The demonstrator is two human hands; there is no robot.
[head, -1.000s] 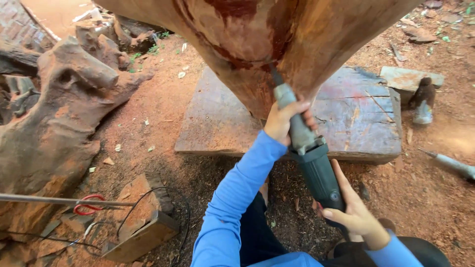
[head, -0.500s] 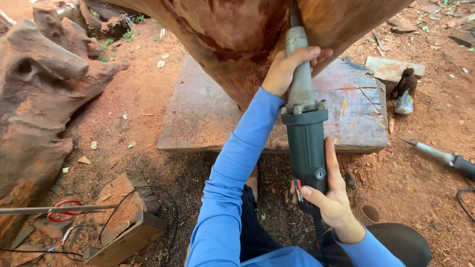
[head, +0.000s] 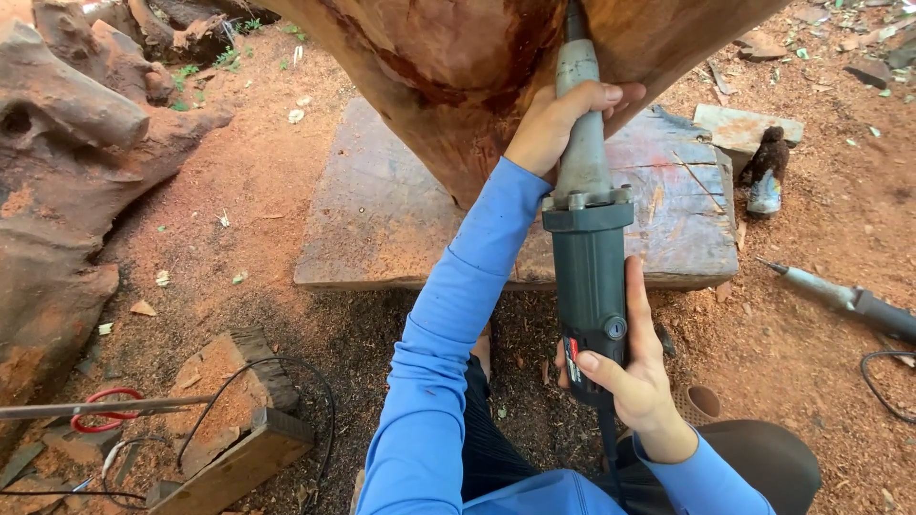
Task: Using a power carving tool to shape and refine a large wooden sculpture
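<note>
Grinder upright against the carved trunk

Grinder [head: 589, 257] stands almost straight up and down in the view, its long axis running from 6 o'clock to 12 o'clock. The dark green body is at the bottom, the grey metal neck above it, and the tip points toward 12 o'clock, where it meets the reddish, freshly cut wood of the big trunk [head: 448, 57] near the top edge. Whether the tip actually bites into the wood cannot be told.

The left hand [head: 563, 119] is wrapped around the grey neck, fingers curled over it from the left, just below the trunk. The right hand [head: 634, 377] grasps the lower end of the green body, fingers laid along its right side and the thumb across the front near the red label. A black cord leaves the tool's tail between the knees.

A flat wooden slab [head: 382, 219] lies on the sawdust-covered ground under the trunk. At 3 o'clock a second power tool [head: 844, 300] lies on the dirt. At 8 o'clock sit a wood block [head: 239, 448] and red-handled scissors [head: 105, 410].

A second ago the grinder leaned, its tip aimed toward 11 o'clock; half a second ago it was already close to upright. Both hands keep the same grips, and the tip now reaches higher into the trunk.
</note>
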